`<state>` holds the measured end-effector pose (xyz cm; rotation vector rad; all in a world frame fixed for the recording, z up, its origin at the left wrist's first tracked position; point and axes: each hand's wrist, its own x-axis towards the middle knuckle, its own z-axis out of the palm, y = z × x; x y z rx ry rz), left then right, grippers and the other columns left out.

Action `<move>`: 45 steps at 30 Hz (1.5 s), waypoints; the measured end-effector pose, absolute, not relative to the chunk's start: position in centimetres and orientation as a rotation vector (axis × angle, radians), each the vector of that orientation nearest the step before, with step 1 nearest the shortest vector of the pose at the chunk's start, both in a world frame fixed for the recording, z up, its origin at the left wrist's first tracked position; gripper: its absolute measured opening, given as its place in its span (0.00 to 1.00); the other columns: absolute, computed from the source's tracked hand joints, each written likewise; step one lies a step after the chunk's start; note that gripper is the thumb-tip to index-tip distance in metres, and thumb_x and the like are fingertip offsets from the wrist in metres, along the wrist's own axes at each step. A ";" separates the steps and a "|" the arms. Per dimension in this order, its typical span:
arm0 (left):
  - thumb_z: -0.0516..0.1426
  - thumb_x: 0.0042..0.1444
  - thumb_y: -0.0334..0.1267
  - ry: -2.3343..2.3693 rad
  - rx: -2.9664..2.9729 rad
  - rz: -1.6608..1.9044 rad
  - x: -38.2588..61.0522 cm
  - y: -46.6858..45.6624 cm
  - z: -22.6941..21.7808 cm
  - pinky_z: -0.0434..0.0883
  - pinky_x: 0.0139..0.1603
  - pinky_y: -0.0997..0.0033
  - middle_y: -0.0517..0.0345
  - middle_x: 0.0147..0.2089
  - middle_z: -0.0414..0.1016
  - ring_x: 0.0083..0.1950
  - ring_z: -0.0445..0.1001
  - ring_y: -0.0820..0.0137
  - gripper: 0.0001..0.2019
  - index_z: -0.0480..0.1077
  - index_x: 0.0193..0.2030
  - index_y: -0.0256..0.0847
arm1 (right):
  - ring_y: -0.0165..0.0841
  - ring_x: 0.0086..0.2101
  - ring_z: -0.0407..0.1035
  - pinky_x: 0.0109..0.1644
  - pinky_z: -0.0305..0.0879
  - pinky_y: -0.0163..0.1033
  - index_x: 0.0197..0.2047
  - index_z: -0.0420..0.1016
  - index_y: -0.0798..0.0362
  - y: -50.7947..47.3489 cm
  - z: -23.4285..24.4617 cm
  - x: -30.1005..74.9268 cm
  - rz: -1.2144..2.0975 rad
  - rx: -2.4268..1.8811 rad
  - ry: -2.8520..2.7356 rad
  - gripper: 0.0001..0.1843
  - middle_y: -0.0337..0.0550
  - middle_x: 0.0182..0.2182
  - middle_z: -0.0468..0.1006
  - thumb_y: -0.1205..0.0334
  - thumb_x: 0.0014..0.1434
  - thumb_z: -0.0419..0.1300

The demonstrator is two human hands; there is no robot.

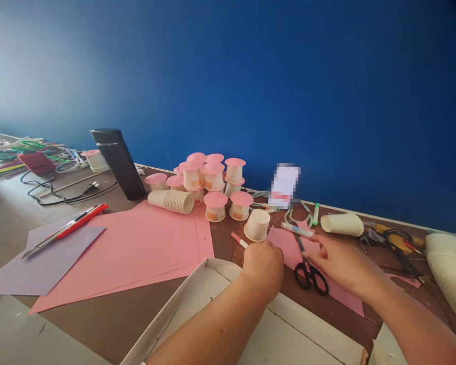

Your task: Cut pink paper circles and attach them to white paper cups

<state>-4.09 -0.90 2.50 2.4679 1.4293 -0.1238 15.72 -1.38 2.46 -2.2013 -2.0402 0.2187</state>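
Note:
My left hand [264, 268] is closed into a fist just in front of an upside-down white paper cup [257, 225]. A marker with a pinkish-red cap [235, 236] points out beyond its knuckles. Whether the fingers hold anything is hidden. My right hand [338, 266] is open, thumb and fingers apart, beside black-handled scissors [310, 278]. Its fingertips are close to the scissors' shank and a clear capped pen-like tube [296, 229]. Beneath the scissors lies cut pink paper [344, 291]. Behind the cup stand several cups with pink disc tops [215, 199], some stacked.
A white box lid [311, 332] sits under my forearms. Leftward are pink sheets [137, 248], a red utility knife [70, 225], a black bottle [119, 165] and nested cups [171, 201]. To the right are a lying cup [342, 224], cables [397, 248] and a cup stack [450, 274].

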 end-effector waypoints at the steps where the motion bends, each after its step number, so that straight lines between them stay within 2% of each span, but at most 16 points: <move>1: 0.57 0.57 0.35 1.446 2.472 -0.105 -4.1 -0.9 2.5 0.72 0.40 0.67 0.44 0.43 0.76 0.45 0.76 0.61 0.11 0.74 0.45 0.36 | 0.44 0.33 0.77 0.30 0.62 0.40 0.52 0.75 0.46 -2.2 2.1 15.4 0.238 -2.257 -2.059 0.23 0.44 0.33 0.83 0.46 0.57 0.57; 4: 0.57 0.56 0.36 1.449 2.536 -0.032 -4.0 -1.0 2.4 0.71 0.39 0.66 0.44 0.45 0.74 0.46 0.74 0.60 0.11 0.76 0.43 0.35 | 0.45 0.37 0.76 0.31 0.62 0.41 0.47 0.76 0.46 -3.7 1.4 14.2 0.189 -2.335 -2.075 0.18 0.46 0.37 0.82 0.48 0.59 0.55; 7: 0.57 0.56 0.35 1.311 2.685 0.046 -4.1 -1.1 2.3 0.70 0.42 0.63 0.44 0.46 0.73 0.49 0.70 0.57 0.10 0.76 0.41 0.34 | 0.45 0.43 0.75 0.35 0.63 0.41 0.48 0.75 0.46 -4.6 1.2 13.4 0.152 -2.336 -2.073 0.17 0.47 0.42 0.80 0.52 0.58 0.56; 13: 0.55 0.56 0.33 1.169 2.795 0.026 -3.9 -1.2 1.6 0.66 0.44 0.60 0.45 0.42 0.74 0.47 0.69 0.58 0.09 0.76 0.39 0.35 | 0.44 0.44 0.75 0.38 0.64 0.41 0.52 0.72 0.49 -5.4 0.9 14.1 0.141 -2.306 -2.155 0.18 0.51 0.49 0.76 0.61 0.58 0.54; 17: 0.57 0.54 0.33 1.197 2.789 -0.050 -3.8 -1.5 1.8 0.65 0.42 0.62 0.47 0.40 0.74 0.44 0.69 0.60 0.07 0.76 0.37 0.36 | 0.46 0.46 0.74 0.41 0.65 0.42 0.49 0.73 0.52 -4.4 0.7 16.4 0.109 -2.387 -1.985 0.18 0.54 0.46 0.78 0.63 0.55 0.54; 19: 0.57 0.53 0.32 1.202 2.781 -0.114 -3.8 -1.7 2.1 0.65 0.41 0.63 0.47 0.39 0.74 0.43 0.69 0.61 0.06 0.75 0.37 0.36 | 0.46 0.45 0.75 0.43 0.66 0.42 0.49 0.74 0.50 -4.0 0.8 17.4 0.174 -2.309 -1.946 0.18 0.52 0.45 0.80 0.60 0.54 0.56; 24: 0.58 0.53 0.32 1.191 2.766 -0.242 -3.6 -2.0 2.6 0.65 0.41 0.64 0.45 0.39 0.74 0.45 0.70 0.60 0.07 0.74 0.39 0.35 | 0.40 0.41 0.76 0.42 0.68 0.40 0.50 0.76 0.45 -4.7 1.9 17.8 0.407 -2.156 -1.893 0.20 0.45 0.48 0.79 0.55 0.53 0.58; 31: 0.60 0.51 0.34 1.201 2.744 -0.190 -3.6 -2.1 2.3 0.65 0.42 0.62 0.46 0.42 0.75 0.46 0.71 0.58 0.14 0.71 0.46 0.36 | 0.36 0.35 0.74 0.36 0.65 0.36 0.46 0.79 0.41 -6.2 2.0 17.5 0.565 -1.996 -2.241 0.21 0.40 0.38 0.79 0.66 0.50 0.56; 36: 0.59 0.52 0.33 1.179 2.737 -0.241 -3.9 -2.3 3.0 0.65 0.42 0.63 0.46 0.42 0.75 0.47 0.70 0.58 0.09 0.73 0.41 0.37 | 0.38 0.35 0.74 0.34 0.62 0.37 0.49 0.79 0.41 -5.3 1.3 18.1 0.378 -2.121 -2.192 0.24 0.44 0.39 0.77 0.67 0.51 0.55; 40: 0.58 0.52 0.31 1.149 2.752 -0.285 -4.0 -2.6 3.6 0.65 0.40 0.63 0.47 0.41 0.76 0.46 0.70 0.59 0.08 0.74 0.40 0.37 | 0.40 0.35 0.74 0.34 0.61 0.38 0.38 0.80 0.48 -3.7 0.7 18.9 0.125 -2.261 -2.102 0.14 0.46 0.33 0.75 0.66 0.54 0.53; 45: 0.58 0.52 0.31 1.133 2.742 -0.366 -4.1 -2.9 4.3 0.64 0.42 0.63 0.46 0.38 0.77 0.45 0.71 0.60 0.06 0.75 0.36 0.37 | 0.45 0.39 0.74 0.38 0.64 0.42 0.43 0.80 0.50 -2.4 -0.3 20.7 -0.102 -2.239 -1.925 0.16 0.50 0.37 0.78 0.63 0.55 0.54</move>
